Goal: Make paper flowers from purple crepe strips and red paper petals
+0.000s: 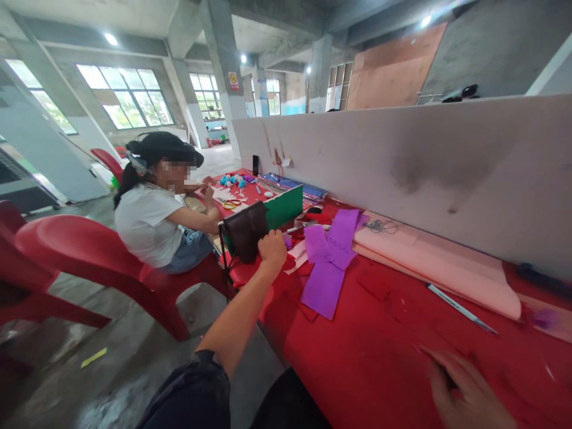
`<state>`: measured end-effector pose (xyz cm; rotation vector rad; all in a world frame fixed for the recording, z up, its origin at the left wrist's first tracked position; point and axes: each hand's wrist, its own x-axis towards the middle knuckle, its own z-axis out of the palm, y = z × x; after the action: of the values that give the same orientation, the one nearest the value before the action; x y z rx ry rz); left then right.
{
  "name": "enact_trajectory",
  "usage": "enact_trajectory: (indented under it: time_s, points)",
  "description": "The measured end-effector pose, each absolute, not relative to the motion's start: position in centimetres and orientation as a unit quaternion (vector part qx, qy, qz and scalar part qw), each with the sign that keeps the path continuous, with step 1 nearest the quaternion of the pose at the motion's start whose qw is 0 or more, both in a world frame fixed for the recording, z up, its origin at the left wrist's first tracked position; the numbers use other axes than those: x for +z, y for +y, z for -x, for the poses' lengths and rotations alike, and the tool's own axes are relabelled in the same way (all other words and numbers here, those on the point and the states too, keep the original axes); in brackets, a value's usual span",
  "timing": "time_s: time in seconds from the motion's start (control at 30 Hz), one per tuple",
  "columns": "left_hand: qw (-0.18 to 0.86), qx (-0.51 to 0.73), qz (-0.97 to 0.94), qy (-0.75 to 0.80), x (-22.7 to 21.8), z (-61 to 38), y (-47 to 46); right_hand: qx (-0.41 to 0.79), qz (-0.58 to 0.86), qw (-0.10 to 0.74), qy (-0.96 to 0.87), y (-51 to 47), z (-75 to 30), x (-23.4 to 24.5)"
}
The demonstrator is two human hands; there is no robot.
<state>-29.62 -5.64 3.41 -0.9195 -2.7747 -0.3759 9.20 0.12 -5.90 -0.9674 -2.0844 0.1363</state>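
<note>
My left hand point(273, 248) reaches out beside a dark brown bag point(245, 231) with a strap, its fingers curled closed. A small bit of purple point(288, 241) shows just past the fingers; whether they grip it I cannot tell. To the right of that hand, overlapping strips of purple paper point(328, 286) lie on the red tabletop point(357, 363). My right hand point(469, 387), slightly blurred, is low over the table at the lower right. Its fingers stretch to the left, apart from the thumb, and I see nothing between them.
Folded pink sheets point(438, 262) and a pale blue-and-white pen-like tool point(460, 307) lie along the white partition point(357, 155). A green panel point(285, 208) stands behind the bag. A co-worker point(152, 214) sits at left, near yellow-handled scissors point(231, 204) and red chairs point(80, 238).
</note>
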Motion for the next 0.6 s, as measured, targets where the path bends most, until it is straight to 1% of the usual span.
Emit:
enact_trajectory:
  time_s: [0.1, 0.23, 0.3, 0.4, 0.47, 0.6]
  points:
    - [0.079, -0.162, 0.271, -0.946, 3.6, 30.1, -5.9, 0.081, 0.38, 0.406, -0.827, 0.0, -8.7, -4.9]
    - [0.021, -0.216, 0.267, -0.939, 4.0, 30.5, -6.0, 0.152, 0.407, 0.386, -0.814, -0.5, -7.1, -2.7]
    - [0.001, -0.247, 0.304, -0.92, 4.1, 29.8, -6.2, 0.214, 0.434, 0.368, -0.794, -0.9, -5.8, -1.3]
    - [-0.023, -0.289, 0.38, -0.878, 4.1, 27.3, -7.0, 0.344, 0.487, 0.347, -0.725, -1.2, -3.5, 0.9]
    - [-0.037, -0.308, 0.43, -0.848, 3.9, 25.2, -7.9, 0.424, 0.498, 0.361, -0.664, -1.1, -2.0, 1.8]
    - [-0.054, -0.326, 0.505, -0.797, 2.7, 20.9, -10.0, 0.563, 0.47, 0.446, -0.513, -0.9, 0.1, 1.9]
